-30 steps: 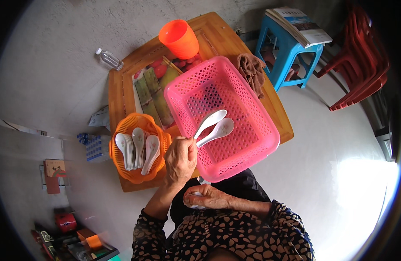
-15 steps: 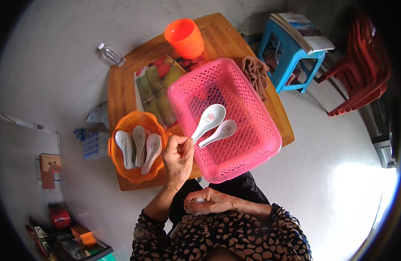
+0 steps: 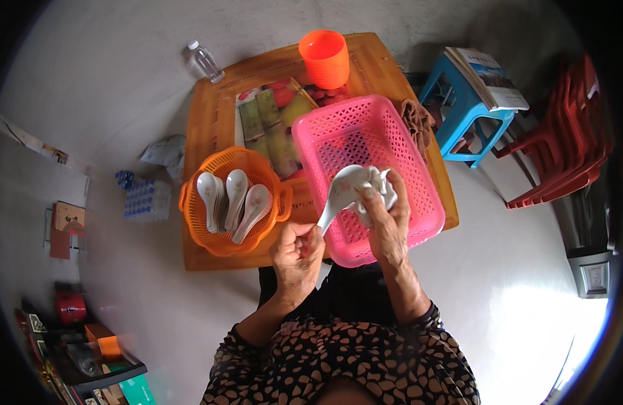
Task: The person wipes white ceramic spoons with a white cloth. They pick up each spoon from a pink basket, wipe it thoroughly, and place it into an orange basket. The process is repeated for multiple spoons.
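The spoon (image 3: pixel 335 200) is held by its handle end, presumably leaving the bowl accessible to the white cloth (image 3: pixel 375 178). Left hand (image 3: pixel 298 260): clamped, pinching the handle. Right hand (image 3: pixel 391 235): curled around the cloth, which meets the bowl. Spoon position: between both hands, over the pink basket (image 3: pixel 425 225). Left of the left hand, nested spoons (image 3: pixel 211 196) occupy the orange basket (image 3: pixel 220 246), likely for compactness.

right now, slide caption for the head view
Left hand holds a white spoon, right hand a white cloth, by a pink basket.
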Motion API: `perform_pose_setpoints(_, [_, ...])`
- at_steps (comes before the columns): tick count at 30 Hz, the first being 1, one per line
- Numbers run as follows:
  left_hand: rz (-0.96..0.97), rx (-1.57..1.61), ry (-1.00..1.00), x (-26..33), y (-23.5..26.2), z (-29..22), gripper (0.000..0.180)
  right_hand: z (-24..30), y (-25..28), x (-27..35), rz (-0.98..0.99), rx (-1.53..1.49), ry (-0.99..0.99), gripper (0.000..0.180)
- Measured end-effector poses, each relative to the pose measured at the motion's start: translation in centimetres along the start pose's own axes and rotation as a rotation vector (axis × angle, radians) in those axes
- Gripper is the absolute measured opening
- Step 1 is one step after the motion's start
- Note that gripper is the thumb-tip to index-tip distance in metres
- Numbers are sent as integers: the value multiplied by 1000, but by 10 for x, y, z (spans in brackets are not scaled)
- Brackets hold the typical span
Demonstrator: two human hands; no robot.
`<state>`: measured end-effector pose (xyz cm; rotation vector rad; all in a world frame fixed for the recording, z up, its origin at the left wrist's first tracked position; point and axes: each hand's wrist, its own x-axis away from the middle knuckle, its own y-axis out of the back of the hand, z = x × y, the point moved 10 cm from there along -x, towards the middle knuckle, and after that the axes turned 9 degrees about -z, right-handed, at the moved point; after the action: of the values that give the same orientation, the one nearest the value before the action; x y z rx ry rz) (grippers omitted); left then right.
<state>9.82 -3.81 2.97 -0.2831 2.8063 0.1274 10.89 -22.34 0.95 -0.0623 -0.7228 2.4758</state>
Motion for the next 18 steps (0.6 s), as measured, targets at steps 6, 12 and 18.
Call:
perform_pose_setpoints(6, [45,291,407,6,-2,22,12,-22,-17,-6,102,-34,-40,19])
perform_pose_setpoints(12, [317,123,474,16,-20,32,23,-21,-30,5,65,117,69,23])
perform_pose_setpoints(18, [174,-83,114,12,9,45,16,10,-60,33,241,777,741,53])
